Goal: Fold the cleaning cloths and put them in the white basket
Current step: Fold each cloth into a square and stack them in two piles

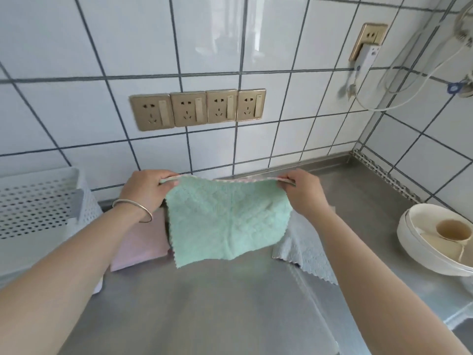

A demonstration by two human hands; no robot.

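Observation:
A mint-green cleaning cloth (227,221) hangs in the air above the steel counter (204,308). My left hand (146,190) pinches its upper left corner and my right hand (304,193) pinches its upper right corner, so the top edge is stretched between them. A pink cloth (139,244) lies on the counter below my left wrist. A grey cloth (307,249) lies flat under my right forearm. The white perforated basket (38,206) stands at the left edge, against the wall.
White bowls with a small cup (445,239) sit at the right. A row of wall sockets (198,108) is on the tiled wall behind. A plug and white cables (366,60) hang at the upper right. The counter drops off at the lower right.

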